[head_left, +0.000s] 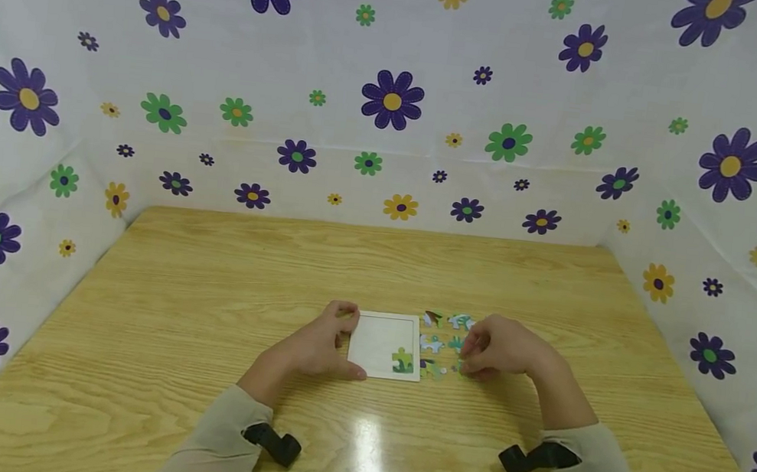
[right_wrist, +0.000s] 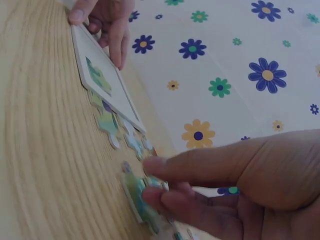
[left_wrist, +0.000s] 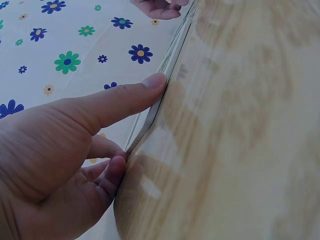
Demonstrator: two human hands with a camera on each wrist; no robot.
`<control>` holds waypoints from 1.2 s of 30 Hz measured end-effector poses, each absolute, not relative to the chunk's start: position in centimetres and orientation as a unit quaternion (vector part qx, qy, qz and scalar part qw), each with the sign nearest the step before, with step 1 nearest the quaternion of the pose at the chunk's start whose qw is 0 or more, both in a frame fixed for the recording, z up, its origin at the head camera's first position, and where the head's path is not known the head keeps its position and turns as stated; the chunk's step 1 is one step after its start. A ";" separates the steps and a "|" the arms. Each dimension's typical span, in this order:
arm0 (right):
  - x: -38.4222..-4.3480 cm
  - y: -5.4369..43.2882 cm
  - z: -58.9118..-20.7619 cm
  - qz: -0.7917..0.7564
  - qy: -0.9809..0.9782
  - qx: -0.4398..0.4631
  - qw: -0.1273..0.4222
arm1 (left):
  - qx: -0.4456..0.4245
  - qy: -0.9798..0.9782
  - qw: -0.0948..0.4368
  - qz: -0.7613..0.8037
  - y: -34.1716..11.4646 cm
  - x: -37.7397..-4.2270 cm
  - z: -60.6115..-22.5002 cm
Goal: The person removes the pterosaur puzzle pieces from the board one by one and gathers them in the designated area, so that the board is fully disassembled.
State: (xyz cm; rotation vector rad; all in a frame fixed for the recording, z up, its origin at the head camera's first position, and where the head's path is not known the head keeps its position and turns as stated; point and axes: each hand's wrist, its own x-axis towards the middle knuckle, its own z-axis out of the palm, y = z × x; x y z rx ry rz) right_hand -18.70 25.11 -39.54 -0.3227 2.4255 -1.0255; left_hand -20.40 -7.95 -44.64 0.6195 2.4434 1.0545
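Note:
A square white puzzle tray (head_left: 378, 336) lies on the table, with one green puzzle piece (head_left: 403, 361) in its near right corner. My left hand (head_left: 322, 344) holds the tray's left side, thumb at the near edge and fingers at the far left corner. Over the loose pieces right of the tray hovers my right hand (head_left: 503, 349). Its thumb and fingertips stand slightly apart, right at a green puzzle piece (right_wrist: 132, 192) in the right wrist view; nothing shows pinched between them. The hand partly hides the right column of pieces.
Several loose pieces, among them a pale blue one (head_left: 432, 343) and a green one (head_left: 432, 369), lie close along the tray's right edge. The wooden table (head_left: 209, 264) meets a flower-patterned cloth (head_left: 335, 124) at the back and sides.

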 end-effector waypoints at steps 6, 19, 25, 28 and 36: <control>-18.9 23.1 -40.7 -0.424 0.869 -0.140 0.213 | 0.225 0.878 0.200 0.372 -7.9 -20.4 -44.5; -18.3 18.7 -42.9 -0.456 0.858 -0.158 0.178 | 0.215 0.879 0.197 0.378 -7.7 -20.4 -44.6; -17.6 17.8 -42.9 -0.392 0.891 -0.185 0.134 | 0.216 0.878 0.198 0.378 -7.8 -20.3 -44.7; -17.5 17.6 -42.7 -0.381 0.897 -0.181 0.129 | 0.217 0.878 0.196 0.377 -7.8 -20.3 -44.6; -17.7 18.2 -42.4 -0.458 0.859 -0.150 0.173 | 0.217 0.880 0.193 0.376 -7.6 -20.2 -44.4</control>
